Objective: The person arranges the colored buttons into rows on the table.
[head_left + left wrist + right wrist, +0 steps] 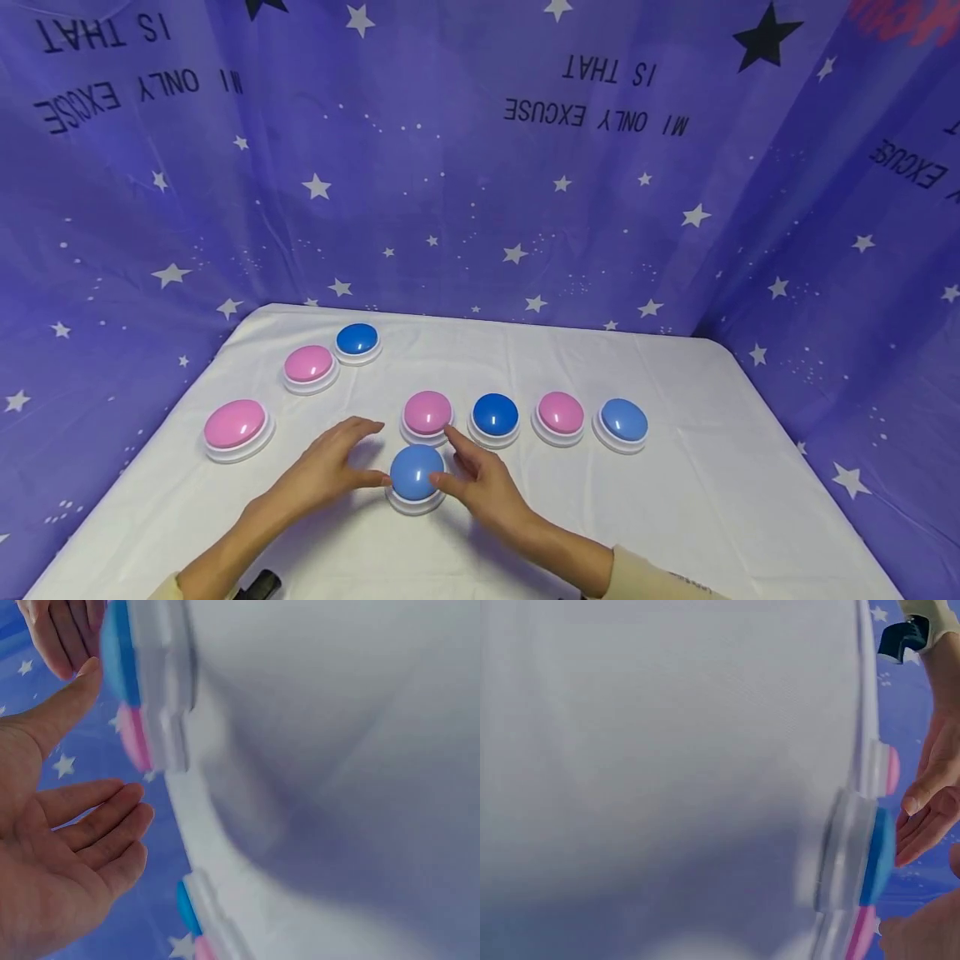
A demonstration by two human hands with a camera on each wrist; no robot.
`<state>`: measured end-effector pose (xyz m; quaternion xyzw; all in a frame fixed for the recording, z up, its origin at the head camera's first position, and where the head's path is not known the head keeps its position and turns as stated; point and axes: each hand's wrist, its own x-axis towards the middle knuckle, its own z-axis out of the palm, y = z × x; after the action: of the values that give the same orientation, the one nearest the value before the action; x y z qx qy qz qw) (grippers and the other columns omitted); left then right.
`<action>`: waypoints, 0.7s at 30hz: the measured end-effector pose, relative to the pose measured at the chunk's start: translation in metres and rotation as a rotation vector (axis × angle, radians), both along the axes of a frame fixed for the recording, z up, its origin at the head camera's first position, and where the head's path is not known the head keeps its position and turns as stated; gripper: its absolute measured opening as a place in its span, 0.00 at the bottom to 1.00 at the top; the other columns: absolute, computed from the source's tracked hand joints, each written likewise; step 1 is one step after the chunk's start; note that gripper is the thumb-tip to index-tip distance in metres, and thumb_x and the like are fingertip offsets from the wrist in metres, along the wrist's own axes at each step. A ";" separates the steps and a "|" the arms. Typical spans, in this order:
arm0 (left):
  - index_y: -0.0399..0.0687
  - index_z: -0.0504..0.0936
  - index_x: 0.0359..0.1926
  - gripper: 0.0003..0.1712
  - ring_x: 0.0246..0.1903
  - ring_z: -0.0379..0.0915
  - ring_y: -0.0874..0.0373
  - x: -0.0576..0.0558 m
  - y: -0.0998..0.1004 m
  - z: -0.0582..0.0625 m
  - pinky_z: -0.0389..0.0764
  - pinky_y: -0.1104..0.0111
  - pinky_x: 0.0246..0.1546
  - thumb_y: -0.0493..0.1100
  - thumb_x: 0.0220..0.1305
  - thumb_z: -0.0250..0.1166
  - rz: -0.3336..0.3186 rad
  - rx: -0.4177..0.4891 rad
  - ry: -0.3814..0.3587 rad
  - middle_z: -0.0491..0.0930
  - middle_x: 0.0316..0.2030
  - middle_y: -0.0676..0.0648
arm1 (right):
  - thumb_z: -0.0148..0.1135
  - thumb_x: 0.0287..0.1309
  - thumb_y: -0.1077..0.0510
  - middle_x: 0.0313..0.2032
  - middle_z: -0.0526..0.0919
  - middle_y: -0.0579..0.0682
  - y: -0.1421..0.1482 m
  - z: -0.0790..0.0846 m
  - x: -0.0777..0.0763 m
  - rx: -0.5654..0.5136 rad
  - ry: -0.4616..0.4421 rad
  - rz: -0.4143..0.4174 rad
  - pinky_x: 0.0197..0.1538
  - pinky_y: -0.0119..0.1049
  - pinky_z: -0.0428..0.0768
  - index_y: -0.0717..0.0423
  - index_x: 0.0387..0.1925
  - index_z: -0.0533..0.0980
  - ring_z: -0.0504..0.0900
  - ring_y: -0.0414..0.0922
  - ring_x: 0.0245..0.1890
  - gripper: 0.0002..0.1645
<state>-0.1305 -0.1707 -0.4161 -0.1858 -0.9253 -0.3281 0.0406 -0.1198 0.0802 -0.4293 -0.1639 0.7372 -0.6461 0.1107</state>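
A light blue push button (417, 472) with a domed top and white round base sits on the white table, between both hands. My left hand (326, 471) is at its left, fingers spread, with the thumb tip right at the dome's edge. From the right comes my right hand (487, 487), its thumb overlapping the dome and its index fingertip by the rim of a pink button (427, 412) just behind. In the left wrist view the left hand (67, 855) shows a bare palm and loosely bent fingers. The right wrist view has the blue dome (881, 855) side-on.
Right of the near pink button stand a dark blue button (496, 414), another pink button (561, 412) and a light blue one (625, 419). At the left are two pink buttons (235, 424) and a dark blue button (357, 339). A purple star-patterned curtain (465, 208) surrounds the white table (712, 500).
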 end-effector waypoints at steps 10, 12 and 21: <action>0.32 0.74 0.61 0.44 0.60 0.67 0.32 -0.025 -0.030 0.037 0.67 0.39 0.58 0.54 0.50 0.78 0.122 -0.013 0.000 0.73 0.59 0.30 | 0.65 0.65 0.57 0.73 0.60 0.55 -0.027 0.029 -0.017 -0.072 -0.019 0.016 0.69 0.42 0.60 0.62 0.73 0.60 0.59 0.52 0.72 0.40; 0.31 0.72 0.62 0.45 0.61 0.65 0.31 -0.026 -0.042 0.041 0.65 0.38 0.58 0.54 0.51 0.77 0.154 -0.023 -0.008 0.71 0.60 0.29 | 0.65 0.64 0.56 0.73 0.61 0.53 -0.042 0.033 -0.020 -0.071 -0.032 0.029 0.69 0.41 0.60 0.61 0.73 0.60 0.60 0.50 0.72 0.41; 0.21 0.68 0.61 0.50 0.58 0.61 0.24 -0.018 -0.125 0.034 0.63 0.34 0.54 0.55 0.51 0.77 0.287 -0.110 -0.067 0.66 0.58 0.19 | 0.73 0.56 0.53 0.69 0.67 0.39 -0.125 0.038 -0.021 0.008 -0.090 0.043 0.62 0.25 0.67 0.51 0.72 0.65 0.67 0.37 0.66 0.44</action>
<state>-0.1486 -0.2957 -0.3822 -0.0427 -0.9597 -0.2739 0.0459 -0.1409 -0.0453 -0.3911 -0.1502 0.7302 -0.6474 0.1584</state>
